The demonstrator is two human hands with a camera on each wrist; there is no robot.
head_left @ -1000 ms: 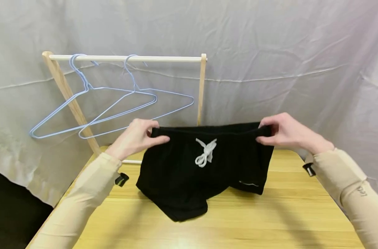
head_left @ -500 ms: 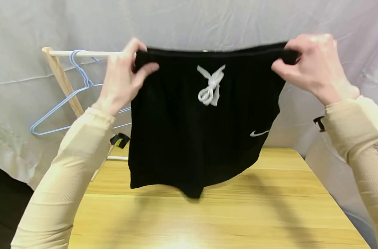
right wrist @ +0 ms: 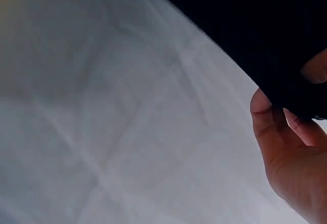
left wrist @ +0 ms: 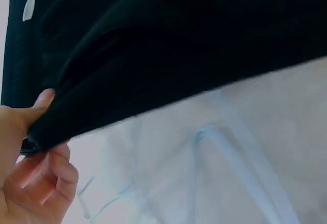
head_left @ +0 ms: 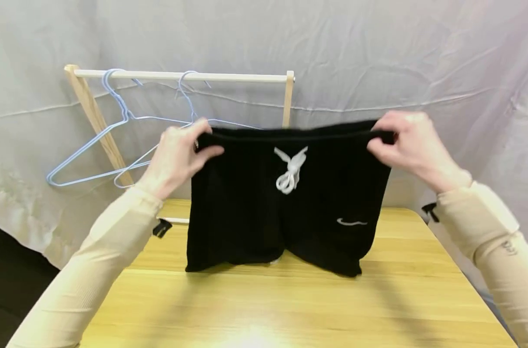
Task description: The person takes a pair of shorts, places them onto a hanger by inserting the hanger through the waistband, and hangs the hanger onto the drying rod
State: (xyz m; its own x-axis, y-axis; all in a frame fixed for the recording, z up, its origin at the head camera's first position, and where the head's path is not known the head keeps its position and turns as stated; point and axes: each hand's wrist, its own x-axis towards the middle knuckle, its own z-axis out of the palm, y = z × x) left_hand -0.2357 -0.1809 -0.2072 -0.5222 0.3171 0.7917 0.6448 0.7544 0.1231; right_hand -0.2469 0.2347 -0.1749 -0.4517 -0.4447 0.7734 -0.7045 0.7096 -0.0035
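Observation:
A pair of black shorts (head_left: 246,193) hangs upright by its waistband, front side toward me. It has a white tied drawstring (head_left: 293,166) and a white swoosh logo near one hem. My left hand (head_left: 177,152) pinches the waistband's left end, thumb in front; the left wrist view shows its fingers (left wrist: 56,178) curled behind the fabric. At the opposite end, my right hand (head_left: 413,145) pinches the band between thumb and fingers, also seen in the right wrist view, where the hand (right wrist: 291,142) grips a dark corner. The hems hang close over the wooden table (head_left: 229,309).
Behind the shorts stands a rack with a white rail (head_left: 237,77) and wooden legs. Several light-blue wire hangers (head_left: 87,150) hang on it, partly hidden by the shorts and left hand. A grey curtain (head_left: 398,58) covers the back.
Both hands first raised the shorts, so the cloth unfolded to full length, then lowered them partway. The hold at both ends of the waistband stays the same.

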